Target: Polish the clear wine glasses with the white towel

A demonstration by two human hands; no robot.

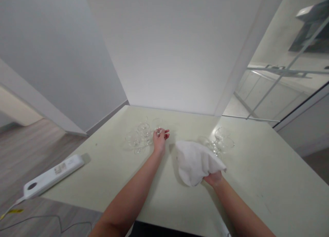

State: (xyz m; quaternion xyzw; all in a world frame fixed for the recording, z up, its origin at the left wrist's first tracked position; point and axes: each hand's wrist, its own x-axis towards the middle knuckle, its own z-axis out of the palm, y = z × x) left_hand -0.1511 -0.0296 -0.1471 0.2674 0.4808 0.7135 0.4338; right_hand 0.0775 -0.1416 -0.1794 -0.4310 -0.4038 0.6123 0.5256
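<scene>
My left hand reaches to a cluster of clear stemmed glasses at the back left of the pale table. Its fingers are curled round the stem or base of one small glass. My right hand grips a white cloth, which is bunched and drapes over most of the hand onto the table. Just beyond the cloth stands a second group of clear glasses.
A white power strip lies at the table's left corner, its cable running to the wooden floor. A white wall rises behind the table. A glass partition stands at the right.
</scene>
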